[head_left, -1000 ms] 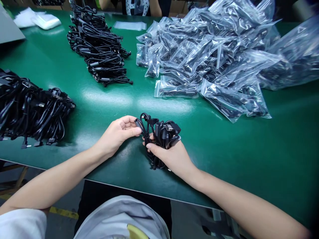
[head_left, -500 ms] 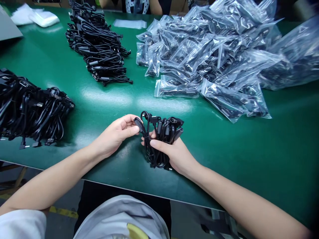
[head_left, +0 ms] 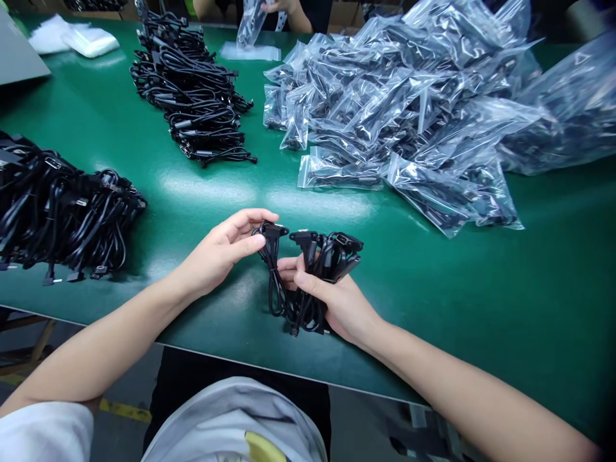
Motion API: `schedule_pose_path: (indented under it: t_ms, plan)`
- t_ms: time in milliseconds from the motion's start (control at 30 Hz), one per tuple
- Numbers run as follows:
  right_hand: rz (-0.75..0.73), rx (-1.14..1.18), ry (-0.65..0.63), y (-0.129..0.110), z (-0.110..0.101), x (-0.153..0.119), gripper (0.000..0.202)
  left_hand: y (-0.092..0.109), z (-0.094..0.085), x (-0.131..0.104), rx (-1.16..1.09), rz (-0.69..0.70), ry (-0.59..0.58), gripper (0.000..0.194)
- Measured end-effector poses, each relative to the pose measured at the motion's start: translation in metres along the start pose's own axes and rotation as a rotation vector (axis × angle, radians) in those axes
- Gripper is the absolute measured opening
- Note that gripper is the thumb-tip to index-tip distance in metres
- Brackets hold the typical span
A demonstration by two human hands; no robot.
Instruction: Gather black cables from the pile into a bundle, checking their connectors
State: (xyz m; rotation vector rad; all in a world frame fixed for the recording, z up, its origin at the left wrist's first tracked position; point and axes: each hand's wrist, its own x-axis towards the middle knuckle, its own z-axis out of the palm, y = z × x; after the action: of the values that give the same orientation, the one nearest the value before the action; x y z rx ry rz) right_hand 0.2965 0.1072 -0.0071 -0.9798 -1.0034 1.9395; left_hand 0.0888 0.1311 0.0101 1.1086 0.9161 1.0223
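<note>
Between thumb and fingers, my left hand [head_left: 228, 247] grips one coiled black cable [head_left: 272, 273] by its connector end. The coil hangs down, its lower loops against the other cables. My right hand [head_left: 332, 292] is closed around a bundle of several coiled black cables [head_left: 320, 314], thumb across the front. Flat connectors stick up at the bundle's top. Part of the right hand's grip is hidden behind the cables. Both hands are just above the green table [head_left: 433, 308], near its front edge.
On the left lies a pile of black cables [head_left: 62, 212], with a longer stack of cables [head_left: 192, 96] farther back. Clear bags of cables [head_left: 409, 109] are heaped at the back right. Across the table, a person's hand [head_left: 279, 6] holds a clear bag [head_left: 250, 22] above flat bags [head_left: 255, 52].
My left hand has drawn one cable leftward, away from the bundle, and its connector now faces up. Opposite, the other person's hand has come into view with a clear bag.
</note>
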Motion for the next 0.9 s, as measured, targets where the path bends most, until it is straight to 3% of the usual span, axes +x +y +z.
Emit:
schedule_pose_path:
  t_ms: [233, 600, 733, 900]
  plan:
    - [0.102, 0.028, -0.035, -0.0004, 0.0011, -0.0008, 0.030, 0.0017, 0.0021, -0.0012, -0.196, -0.069, -0.011, 0.022]
    - [0.145, 0.103, -0.016, -0.0026, 0.0058, -0.0004, 0.037, -0.0005, 0.0031, -0.0002, -0.143, -0.110, 0.020, 0.026]
    - [0.118, 0.064, 0.005, -0.0016, 0.0052, -0.0008, 0.036, 0.0001, 0.0017, 0.0001, 0.036, -0.058, 0.027, 0.030]
    - [0.071, -0.100, 0.056, -0.0035, 0.0069, -0.0053, 0.034, 0.0030, 0.0005, 0.0005, 0.369, 0.066, 0.118, 0.026]
